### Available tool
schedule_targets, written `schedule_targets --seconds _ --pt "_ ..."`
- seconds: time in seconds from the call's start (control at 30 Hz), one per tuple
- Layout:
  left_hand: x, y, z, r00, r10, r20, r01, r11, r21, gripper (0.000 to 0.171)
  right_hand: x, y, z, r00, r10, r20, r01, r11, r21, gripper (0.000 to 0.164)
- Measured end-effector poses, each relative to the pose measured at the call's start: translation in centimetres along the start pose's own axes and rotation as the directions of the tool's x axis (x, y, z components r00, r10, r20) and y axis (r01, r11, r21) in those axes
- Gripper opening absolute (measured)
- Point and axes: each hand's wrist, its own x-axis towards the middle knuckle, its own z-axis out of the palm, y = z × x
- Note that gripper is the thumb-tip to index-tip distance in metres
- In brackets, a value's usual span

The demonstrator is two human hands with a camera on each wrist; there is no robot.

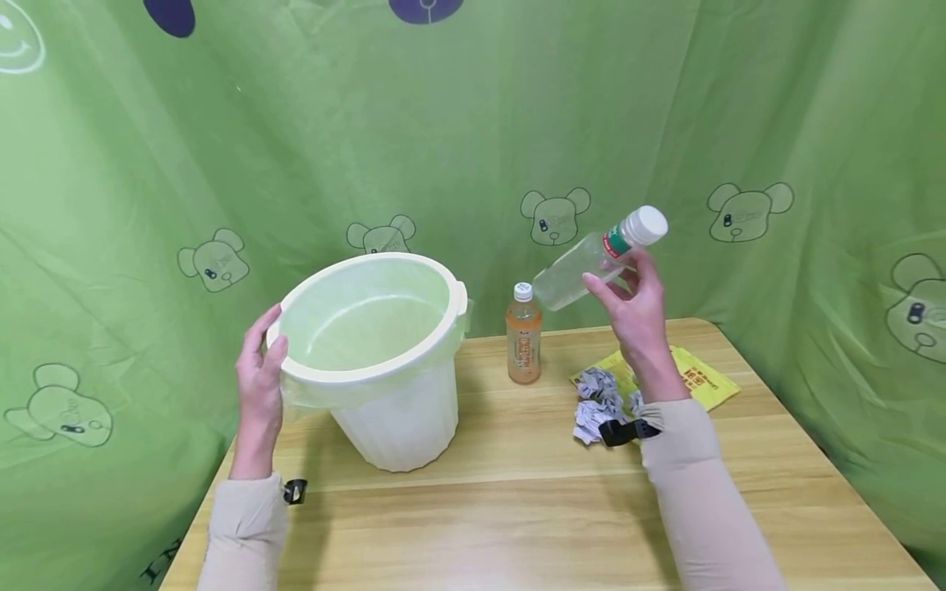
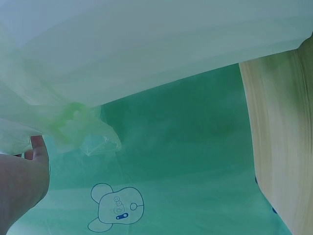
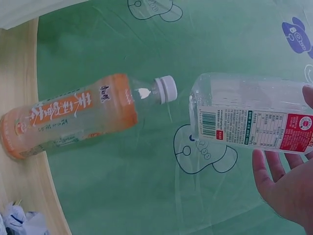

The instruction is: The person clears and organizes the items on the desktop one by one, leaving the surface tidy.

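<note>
My left hand (image 1: 260,382) grips the left rim of a white trash bin (image 1: 402,423), which is tipped slightly and lined with a thin pale green bag (image 2: 73,122). In the right hand (image 1: 641,316) is a clear plastic bottle (image 1: 572,275) with a white cap, held tilted in the air with the cap end up and to the right. Its label with a barcode shows in the right wrist view. Close by its base, an orange-labelled drink bottle (image 1: 524,345) with a white cap stands upright on the table.
Below the right forearm, crumpled paper balls (image 1: 597,404) lie beside a flat yellow packet (image 1: 705,379) on the wooden table (image 1: 510,525). A green curtain (image 1: 473,123) printed with bear heads hangs around the table's back and sides.
</note>
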Motion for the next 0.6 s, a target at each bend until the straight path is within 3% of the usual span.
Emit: schedule_targets --seconds 0.6 --pt "-0.1 0.0 0.0 1.000 -0.005 0.010 0.005 1.000 -0.015 0.050 -0.4 -2.2 1.5 0.998 -0.068 0.015 0.065 0.986 0.152 0.058"
